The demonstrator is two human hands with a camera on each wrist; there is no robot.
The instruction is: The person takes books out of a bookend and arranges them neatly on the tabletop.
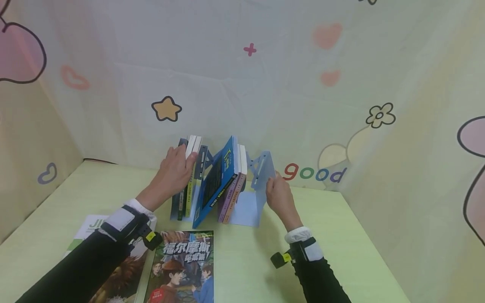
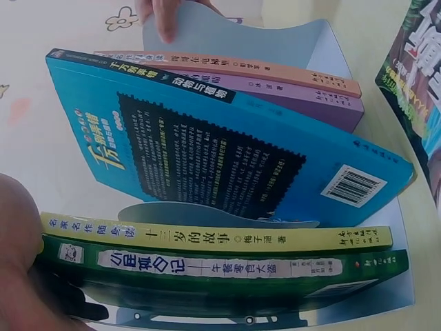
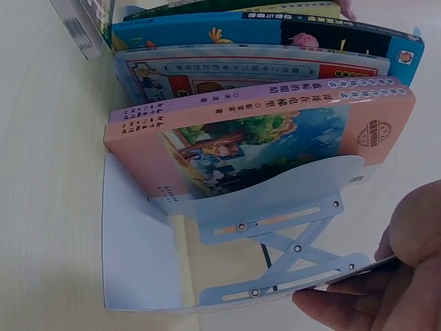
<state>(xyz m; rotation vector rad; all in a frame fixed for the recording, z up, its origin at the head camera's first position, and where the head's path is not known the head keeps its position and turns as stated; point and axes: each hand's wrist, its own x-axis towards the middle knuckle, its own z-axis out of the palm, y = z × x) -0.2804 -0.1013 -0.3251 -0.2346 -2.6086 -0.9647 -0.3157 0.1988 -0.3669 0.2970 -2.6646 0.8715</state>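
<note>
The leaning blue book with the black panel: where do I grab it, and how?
Probably best to pinch the upper end of the leaning blue book, coming from above. That end pokes up past the slim orange book, and the tilt leaves an upper gap beside the pale blue curved plate, so there should be room on the blue book's barcode side.

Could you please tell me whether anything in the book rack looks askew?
Yes: the blue book leans sharply in the extendable book rack, its top toward the purple book. That looks odd because the green book and yellow book stand much nearer upright.
</note>
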